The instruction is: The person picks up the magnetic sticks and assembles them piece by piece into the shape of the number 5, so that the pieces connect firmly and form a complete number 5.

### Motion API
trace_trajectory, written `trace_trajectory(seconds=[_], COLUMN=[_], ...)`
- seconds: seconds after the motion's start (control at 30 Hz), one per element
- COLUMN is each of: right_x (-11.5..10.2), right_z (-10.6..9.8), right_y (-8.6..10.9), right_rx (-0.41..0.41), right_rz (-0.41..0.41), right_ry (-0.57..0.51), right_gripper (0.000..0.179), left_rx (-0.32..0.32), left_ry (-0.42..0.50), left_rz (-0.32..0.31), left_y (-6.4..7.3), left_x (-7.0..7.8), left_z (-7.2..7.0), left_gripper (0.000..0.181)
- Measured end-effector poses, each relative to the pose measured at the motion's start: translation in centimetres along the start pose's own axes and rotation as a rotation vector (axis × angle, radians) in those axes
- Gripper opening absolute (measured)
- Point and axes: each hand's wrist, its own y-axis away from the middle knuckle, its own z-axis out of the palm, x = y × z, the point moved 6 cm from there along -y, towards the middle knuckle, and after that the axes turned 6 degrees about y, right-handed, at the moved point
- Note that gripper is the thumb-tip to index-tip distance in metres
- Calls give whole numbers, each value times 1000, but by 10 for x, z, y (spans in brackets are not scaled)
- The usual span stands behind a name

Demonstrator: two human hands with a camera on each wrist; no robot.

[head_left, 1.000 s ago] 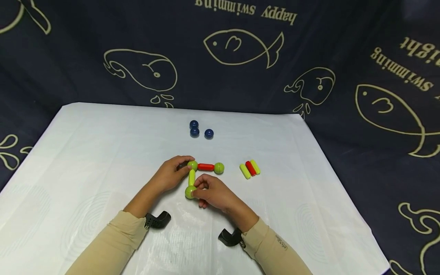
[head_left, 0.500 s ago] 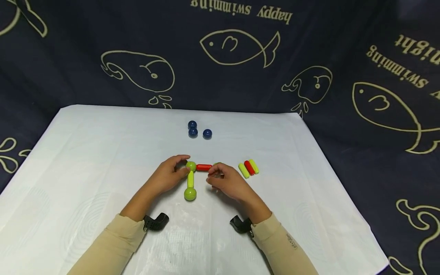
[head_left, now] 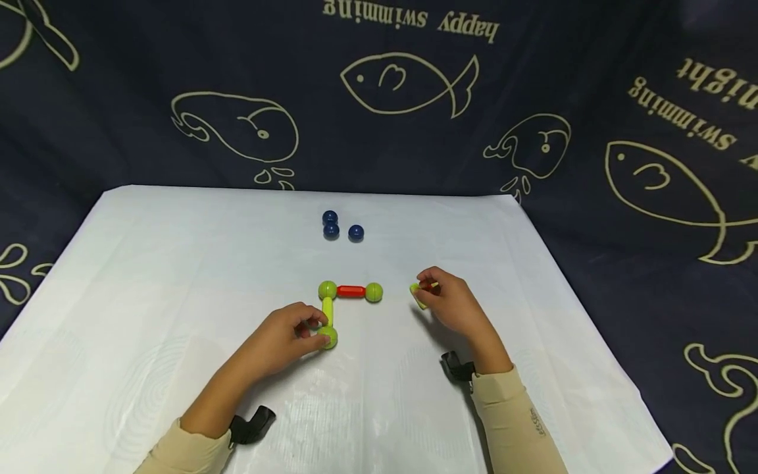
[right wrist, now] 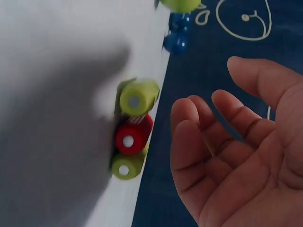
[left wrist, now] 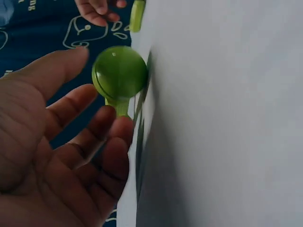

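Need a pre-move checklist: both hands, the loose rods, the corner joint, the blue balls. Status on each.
1. Right hand free: ok, it holds nothing.
2. Loose rods grouped: ok, two yellow-green and one red, side by side near the right hand.
3. Left hand secure on the near green ball: cannot tell, it is right at the ball but firm contact is unclear.
4. Corner green ball joined to the fitted red rod and the fitted yellow-green rod: ok by eye, no gap visible.
5. Blue balls out of the way: ok, all three lie farther back, apart from both hands.
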Motion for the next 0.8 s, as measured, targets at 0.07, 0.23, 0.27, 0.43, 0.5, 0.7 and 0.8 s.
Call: trace_trajectory(seconds=[0.07,0.23,0.27,0.43,0.5,0.7,0.8], right_x=[2,4,4,3,3,0,-2], right_z=[0,7,8,16,20,27,30], right_y=[1,1,1,0,0,-1,-1], right_rx=[-2,-22,-26,-38,-48,-72,-82], right_rz=[-3,1,1,-5,-8,-29,-43], right_ry=[17,72,85,137,150,179,188], right_gripper=[27,25,26,25,25,24,23], left_rx=[-4,10,14,25,25,33,38], left_ry=[0,34,42,71,77,86,86], left_rz=[9,15,11,-1,-4,-5,-3], left_y=[3,6,6,7,7,7,7], left_x=[-1,-8,-9,-11,-12,-14,-16], left_z=[4,7,7,5,6,7,7], left_gripper=[21,21,21,22,22,22,22])
